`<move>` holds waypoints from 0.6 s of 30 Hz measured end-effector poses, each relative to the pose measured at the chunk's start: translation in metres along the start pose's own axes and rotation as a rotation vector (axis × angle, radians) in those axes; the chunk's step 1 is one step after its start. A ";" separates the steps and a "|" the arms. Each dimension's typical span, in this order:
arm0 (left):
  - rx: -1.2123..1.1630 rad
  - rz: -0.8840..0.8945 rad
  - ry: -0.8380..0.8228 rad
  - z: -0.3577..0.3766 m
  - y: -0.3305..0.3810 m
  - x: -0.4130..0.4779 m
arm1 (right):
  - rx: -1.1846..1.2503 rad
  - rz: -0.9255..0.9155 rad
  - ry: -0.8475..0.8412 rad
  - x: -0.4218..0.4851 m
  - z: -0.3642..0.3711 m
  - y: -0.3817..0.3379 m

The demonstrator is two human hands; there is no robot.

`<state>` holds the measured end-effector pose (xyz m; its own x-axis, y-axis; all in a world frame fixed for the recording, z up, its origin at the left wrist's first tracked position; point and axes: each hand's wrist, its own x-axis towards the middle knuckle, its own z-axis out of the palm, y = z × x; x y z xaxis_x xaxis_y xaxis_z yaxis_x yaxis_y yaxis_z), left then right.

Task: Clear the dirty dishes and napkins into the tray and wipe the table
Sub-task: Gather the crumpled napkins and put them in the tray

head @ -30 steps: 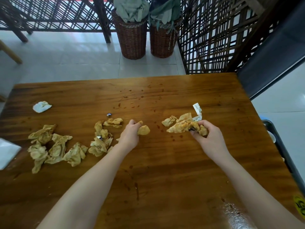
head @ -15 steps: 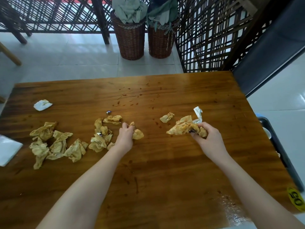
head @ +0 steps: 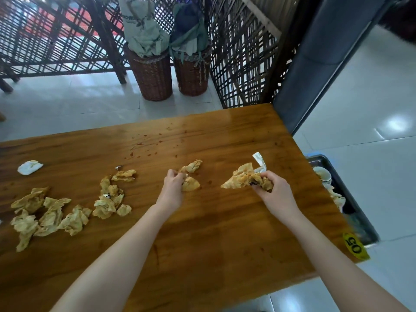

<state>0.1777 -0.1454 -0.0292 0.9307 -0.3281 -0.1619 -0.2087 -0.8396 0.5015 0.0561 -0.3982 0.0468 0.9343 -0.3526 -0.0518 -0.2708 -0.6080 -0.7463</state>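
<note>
Napkins: crumpled paper with yellow-brown stains, scattered on the wooden table (head: 225, 221), mostly on its left half.
Handling: they look very light and soft, perhaps greasy. They will crush and not break, so any raised fold is good to pinch, and several can be gathered in one grasp.
Left hand (head: 173, 185): fingers curled round one napkin (head: 191, 184).
Right hand (head: 273, 190): clamped on a bundle (head: 240, 179) with a white wrapper strip (head: 258, 162).
Count, loose: one napkin (head: 193, 165) just beyond the left hand; about six in the middle cluster (head: 110, 199); about six in the left cluster (head: 45, 215); one white napkin (head: 30, 167) far left.
Tray (head: 358, 212): one, low beside the right table edge, holding a cup (head: 323, 174).
</note>
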 end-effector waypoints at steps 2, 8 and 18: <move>-0.003 0.029 -0.004 0.007 0.025 -0.004 | 0.009 0.015 0.008 -0.009 -0.015 0.014; -0.003 0.114 -0.037 0.040 0.101 -0.019 | 0.048 0.053 0.035 -0.035 -0.067 0.066; -0.018 0.225 -0.063 0.099 0.219 -0.041 | 0.121 0.133 0.078 -0.066 -0.156 0.156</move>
<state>0.0641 -0.3587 0.0034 0.8406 -0.5329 -0.0968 -0.4029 -0.7348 0.5456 -0.0843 -0.5810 0.0376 0.8700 -0.4812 -0.1072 -0.3564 -0.4637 -0.8111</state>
